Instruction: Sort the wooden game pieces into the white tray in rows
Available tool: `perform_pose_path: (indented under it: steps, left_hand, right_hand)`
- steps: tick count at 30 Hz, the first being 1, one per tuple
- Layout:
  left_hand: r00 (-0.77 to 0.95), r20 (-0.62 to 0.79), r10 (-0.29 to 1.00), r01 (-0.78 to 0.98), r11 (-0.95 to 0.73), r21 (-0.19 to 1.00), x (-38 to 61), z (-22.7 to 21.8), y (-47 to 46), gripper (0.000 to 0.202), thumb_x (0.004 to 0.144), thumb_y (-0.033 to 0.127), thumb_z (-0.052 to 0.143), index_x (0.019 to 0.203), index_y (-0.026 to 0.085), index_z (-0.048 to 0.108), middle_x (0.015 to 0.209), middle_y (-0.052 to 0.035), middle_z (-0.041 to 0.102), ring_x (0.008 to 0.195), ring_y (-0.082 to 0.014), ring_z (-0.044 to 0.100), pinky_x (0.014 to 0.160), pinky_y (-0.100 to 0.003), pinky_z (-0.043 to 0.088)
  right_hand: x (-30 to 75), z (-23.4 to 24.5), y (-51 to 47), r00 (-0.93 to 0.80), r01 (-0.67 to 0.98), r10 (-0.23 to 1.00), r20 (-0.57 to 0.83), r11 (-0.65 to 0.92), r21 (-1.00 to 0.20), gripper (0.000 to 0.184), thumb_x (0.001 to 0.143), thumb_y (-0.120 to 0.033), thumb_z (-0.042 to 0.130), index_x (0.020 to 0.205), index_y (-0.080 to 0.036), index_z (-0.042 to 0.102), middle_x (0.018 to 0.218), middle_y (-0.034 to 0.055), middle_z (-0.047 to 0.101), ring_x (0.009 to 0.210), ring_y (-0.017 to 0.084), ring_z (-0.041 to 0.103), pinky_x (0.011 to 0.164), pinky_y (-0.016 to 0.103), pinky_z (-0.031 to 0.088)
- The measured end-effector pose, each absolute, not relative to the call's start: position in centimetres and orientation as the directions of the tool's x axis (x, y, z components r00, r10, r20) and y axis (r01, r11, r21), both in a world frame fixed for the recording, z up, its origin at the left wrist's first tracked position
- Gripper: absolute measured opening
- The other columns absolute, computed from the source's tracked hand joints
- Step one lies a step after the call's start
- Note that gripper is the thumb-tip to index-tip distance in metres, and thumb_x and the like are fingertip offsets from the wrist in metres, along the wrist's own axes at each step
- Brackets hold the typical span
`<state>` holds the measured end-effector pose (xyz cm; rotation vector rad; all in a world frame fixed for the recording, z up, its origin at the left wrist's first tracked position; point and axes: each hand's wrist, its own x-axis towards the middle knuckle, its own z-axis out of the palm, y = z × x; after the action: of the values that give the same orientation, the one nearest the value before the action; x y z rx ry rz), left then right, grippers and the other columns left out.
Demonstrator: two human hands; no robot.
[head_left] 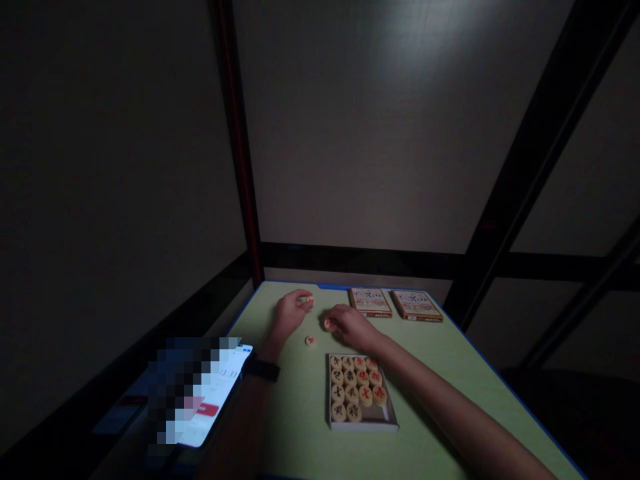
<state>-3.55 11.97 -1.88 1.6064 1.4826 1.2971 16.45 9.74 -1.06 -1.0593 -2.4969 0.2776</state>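
On a green table (440, 373), a shallow box (362, 420) holds several round wooden chess pieces with red and black characters. Beyond it, my left hand (290, 312) is closed on one round piece (310, 302) at its fingertips. My right hand (350, 325) reaches past the box and pinches another piece (327, 324). A third loose piece (310, 341) lies on the table between my hands, nearer to me. A dark watch band is on my left wrist.
Two flat box lids (370, 301) (417, 305) lie side by side at the table's far edge. A lit phone (215, 393) sits at the left edge near my left forearm. Dark frame posts and plain walls surround the table.
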Motion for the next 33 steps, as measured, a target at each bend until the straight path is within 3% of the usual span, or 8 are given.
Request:
perform_pose_path:
  steps: [5, 11, 16, 23, 28, 31, 33]
  left_hand:
    - [-0.086, 0.309, 0.947, 0.455, -0.238, 0.858, -3.2, -1.7, 11.5, 0.025, 0.078, 0.02, 0.066, 0.101, 0.018, 0.074, 0.086, -0.0047, 0.077, 0.07, -0.0159, 0.07, 0.063, -0.023, 0.053]
    - [-0.065, 0.38, 0.923, 0.61, -0.264, 0.747, -3.0, -2.0, 11.6, 0.025, 0.08, 0.014, 0.063, 0.101, 0.017, 0.077, 0.107, -0.0082, 0.074, 0.077, -0.0149, 0.069, 0.076, -0.025, 0.055]
    - [-0.032, 0.382, 0.924, 0.661, -0.267, 0.701, -3.0, -2.5, 11.8, 0.023, 0.082, 0.017, 0.063, 0.1, 0.016, 0.077, 0.101, -0.0084, 0.074, 0.07, -0.0137, 0.068, 0.075, -0.026, 0.055]
    - [-0.041, 0.375, 0.926, 0.66, -0.256, 0.706, -2.9, -2.3, 11.6, 0.018, 0.078, 0.017, 0.068, 0.095, 0.017, 0.076, 0.099, -0.007, 0.073, 0.069, -0.0133, 0.068, 0.074, -0.026, 0.054]
    - [-0.036, 0.321, 0.946, 0.558, -0.248, 0.792, -2.4, -1.5, 11.0, 0.016, 0.074, 0.02, 0.072, 0.09, 0.018, 0.074, 0.084, -0.004, 0.075, 0.073, -0.016, 0.069, 0.07, -0.025, 0.054]
    - [0.124, 0.21, 0.97, 0.409, -0.243, 0.88, -1.2, -0.1, 9.3, 0.02, 0.069, 0.024, 0.076, 0.088, 0.016, 0.073, 0.076, -0.0041, 0.074, 0.071, -0.0172, 0.069, 0.064, -0.024, 0.053]
    - [0.357, 0.132, 0.925, 0.374, -0.271, 0.887, 0.1, 1.1, 7.4, 0.025, 0.069, 0.029, 0.078, 0.089, 0.015, 0.074, 0.071, -0.0032, 0.073, 0.065, -0.016, 0.066, 0.058, -0.023, 0.05]
  right_hand:
    - [20.8, 0.7, 4.9, -0.629, 0.536, 0.65, 0.426, 0.76, -0.368, 0.016, 0.09, -0.015, 0.06, 0.104, -0.016, 0.068, 0.098, 0.0112, 0.069, 0.092, 0.023, 0.062, 0.081, 0.033, 0.047]
    - [24.0, 1.5, -1.9, -0.59, 0.462, 0.751, 0.298, 0.616, -0.638, 0.007, 0.089, -0.021, 0.067, 0.096, -0.018, 0.07, 0.097, 0.0064, 0.067, 0.091, 0.02, 0.063, 0.081, 0.031, 0.049]
    - [24.2, -0.4, -3.8, -0.627, 0.386, 0.719, 0.3, 0.622, -0.682, 0.014, 0.082, -0.029, 0.078, 0.092, -0.02, 0.073, 0.1, 0.0063, 0.062, 0.1, 0.022, 0.059, 0.087, 0.033, 0.049]
    - [24.1, -1.4, -3.5, -0.622, 0.39, 0.724, 0.298, 0.616, -0.684, 0.021, 0.082, -0.036, 0.078, 0.096, -0.02, 0.076, 0.1, 0.0072, 0.061, 0.1, 0.022, 0.059, 0.088, 0.035, 0.049]
    - [24.0, -0.9, -3.6, -0.615, 0.349, 0.721, 0.32, 0.612, -0.71, 0.022, 0.086, -0.04, 0.073, 0.093, -0.02, 0.074, 0.098, 0.0076, 0.063, 0.097, 0.022, 0.06, 0.085, 0.035, 0.049]
    - [24.1, -0.2, -3.4, -0.513, 0.334, 0.794, 0.326, 0.535, -0.776, 0.023, 0.088, -0.042, 0.069, 0.092, -0.019, 0.071, 0.093, 0.0068, 0.067, 0.088, 0.021, 0.062, 0.079, 0.034, 0.049]
    - [24.4, 0.1, -3.1, -0.363, 0.315, 0.882, 0.302, 0.421, -0.851, 0.028, 0.085, -0.046, 0.07, 0.092, -0.019, 0.069, 0.088, 0.0059, 0.069, 0.082, 0.02, 0.062, 0.075, 0.033, 0.05]
